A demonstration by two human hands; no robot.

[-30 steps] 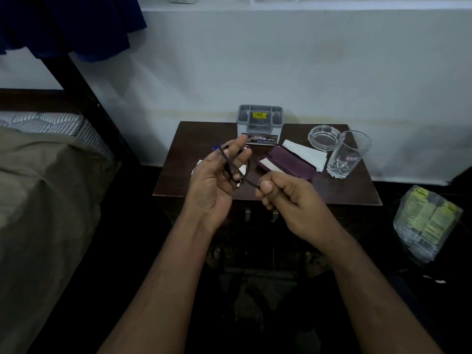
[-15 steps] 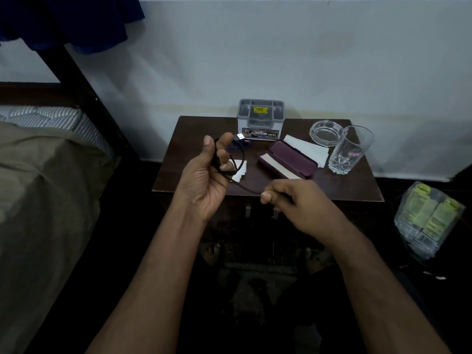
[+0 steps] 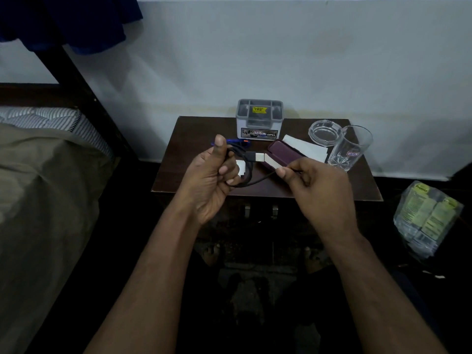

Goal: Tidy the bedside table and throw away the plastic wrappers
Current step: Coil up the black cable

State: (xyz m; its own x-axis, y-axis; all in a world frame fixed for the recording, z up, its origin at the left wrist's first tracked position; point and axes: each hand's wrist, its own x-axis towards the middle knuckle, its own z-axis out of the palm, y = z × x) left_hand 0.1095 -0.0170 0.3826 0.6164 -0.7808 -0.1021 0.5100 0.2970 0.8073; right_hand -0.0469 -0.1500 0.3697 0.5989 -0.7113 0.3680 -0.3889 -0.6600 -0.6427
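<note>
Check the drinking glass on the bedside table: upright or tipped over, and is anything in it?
Upright and apparently empty. The glass stands on its base near the table's right edge, mouth up, with no liquid line visible through it.

Black USB cable [image 3: 249, 172] looped above dark wooden bedside table [image 3: 178, 164]; plastic wrapper bag [image 3: 426, 221] on floor at right.

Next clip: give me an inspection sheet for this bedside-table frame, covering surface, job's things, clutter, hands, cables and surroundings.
Surface: dark wooden bedside table, partly occupied.
Job's things: grey organiser box at the back; purple case; white paper; plastic packet on the floor, right.
Clutter: glass ashtray, drinking glass, blue pen.
Hands: left hand grips the coil; right hand pinches the loose end.
Cables: black USB cable, partly coiled, held over the table.
Surroundings: bed left, white wall behind.
</note>
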